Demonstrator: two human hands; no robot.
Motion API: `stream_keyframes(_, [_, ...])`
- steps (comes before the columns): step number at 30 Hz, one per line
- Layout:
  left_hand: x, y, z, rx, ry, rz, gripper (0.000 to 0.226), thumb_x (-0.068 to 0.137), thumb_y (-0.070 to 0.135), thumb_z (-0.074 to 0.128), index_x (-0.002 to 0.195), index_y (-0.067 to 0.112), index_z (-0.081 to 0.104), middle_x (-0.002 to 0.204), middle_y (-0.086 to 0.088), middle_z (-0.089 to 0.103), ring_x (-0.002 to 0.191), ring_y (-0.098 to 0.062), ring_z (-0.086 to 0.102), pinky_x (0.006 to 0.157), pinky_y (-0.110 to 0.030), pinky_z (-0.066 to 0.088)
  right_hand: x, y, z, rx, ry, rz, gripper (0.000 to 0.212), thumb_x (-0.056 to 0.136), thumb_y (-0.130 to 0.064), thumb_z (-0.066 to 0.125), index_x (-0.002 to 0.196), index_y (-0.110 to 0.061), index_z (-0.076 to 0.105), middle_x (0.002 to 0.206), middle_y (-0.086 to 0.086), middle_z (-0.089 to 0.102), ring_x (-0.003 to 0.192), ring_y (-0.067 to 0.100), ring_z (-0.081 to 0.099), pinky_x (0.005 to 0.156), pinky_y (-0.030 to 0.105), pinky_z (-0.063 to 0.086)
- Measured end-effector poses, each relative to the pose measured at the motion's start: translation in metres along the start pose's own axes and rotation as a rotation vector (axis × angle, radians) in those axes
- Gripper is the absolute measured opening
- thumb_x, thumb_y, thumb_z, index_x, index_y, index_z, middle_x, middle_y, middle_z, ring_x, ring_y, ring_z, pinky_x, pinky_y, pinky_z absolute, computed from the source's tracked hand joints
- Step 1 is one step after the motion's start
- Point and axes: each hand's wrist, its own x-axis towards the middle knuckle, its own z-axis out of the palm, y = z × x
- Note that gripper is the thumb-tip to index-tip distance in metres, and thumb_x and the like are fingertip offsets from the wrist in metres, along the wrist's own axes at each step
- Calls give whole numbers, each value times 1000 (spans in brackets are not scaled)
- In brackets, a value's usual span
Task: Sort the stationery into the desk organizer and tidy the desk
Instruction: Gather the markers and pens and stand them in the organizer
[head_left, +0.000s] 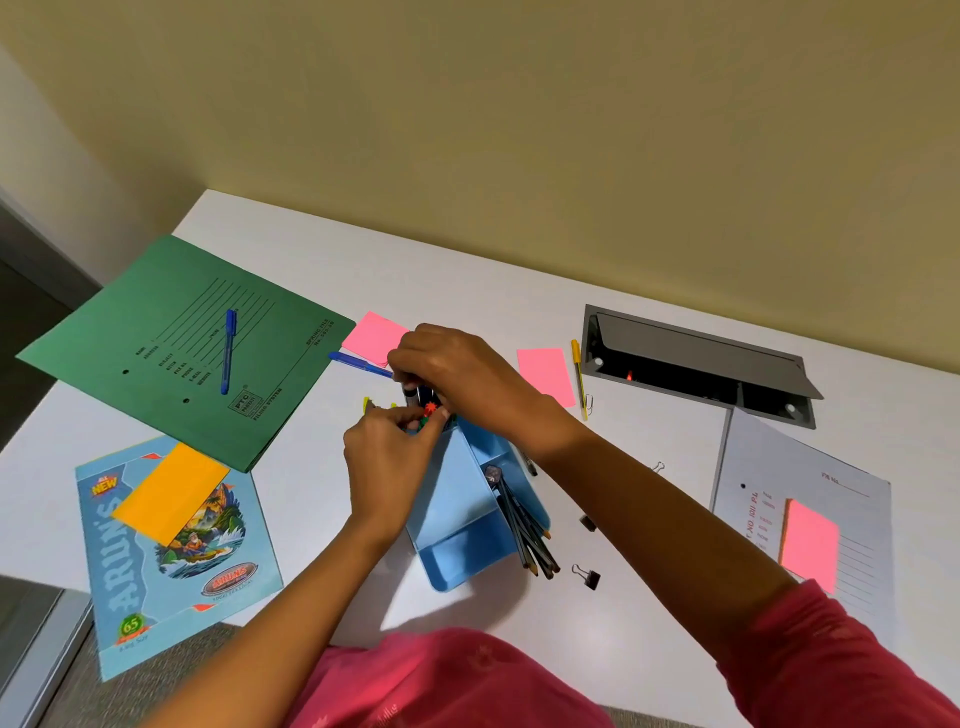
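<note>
A light blue desk organizer stands mid-desk, with several dark pencils leaning out of its right compartment. My left hand and my right hand meet over its far compartment. Both hands have curled fingers around dark pens and small red and green items there; exactly which hand grips what is partly hidden. A blue pen lies beside my right hand, another blue pen lies on the green folder, and a yellow pen lies to the right.
Pink sticky notes lie behind my hands, with more pink notes to the right and on the grey folder. An orange note lies on a blue notebook. Binder clips, a paper clip and an open cable hatch sit right.
</note>
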Motion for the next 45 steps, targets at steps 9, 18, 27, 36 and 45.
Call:
stream_keyframes(9, [19, 3, -3, -117, -29, -352, 45, 79, 27, 65, 55, -9, 54, 53, -23, 57, 51, -26, 44, 79, -35, 49, -4, 3, 19, 68, -80, 178, 7, 76, 1, 65, 76, -7, 65, 76, 8, 65, 74, 24, 57, 55, 30, 39])
stream_keyframes(18, [19, -5, -12, -351, -221, -507, 2, 85, 6, 66, 86, 6, 68, 81, -13, 70, 55, -17, 68, 64, -35, 61, -1, -4, 32, 46, -181, 394, 19, 68, 4, 61, 83, -4, 71, 86, 15, 66, 83, 29, 60, 63, 30, 43])
stream_keyframes(27, [15, -16, -17, -268, -122, -317, 12, 86, 12, 66, 97, 9, 69, 83, -1, 68, 71, -17, 65, 55, -18, 56, -16, 5, 45, 253, 161, 518, 26, 81, 10, 62, 97, -7, 72, 102, 10, 63, 92, 17, 57, 77, 14, 46])
stream_keyframes(36, [15, -5, -1, -273, -93, -378, 35, 77, 45, 73, 94, 17, 60, 84, 4, 65, 81, -17, 65, 77, -35, 55, -54, -15, 62, 387, 396, 914, 12, 86, 1, 60, 93, -6, 68, 90, 11, 65, 72, 10, 54, 64, -1, 35])
stream_keyframes(45, [22, -5, 5, -219, -112, -409, 34, 79, 37, 70, 88, 5, 69, 78, -5, 69, 75, -19, 61, 72, -31, 47, -60, -18, 71, 491, 453, 877, 14, 86, 4, 61, 96, -2, 69, 96, 11, 68, 83, 18, 64, 77, 17, 51])
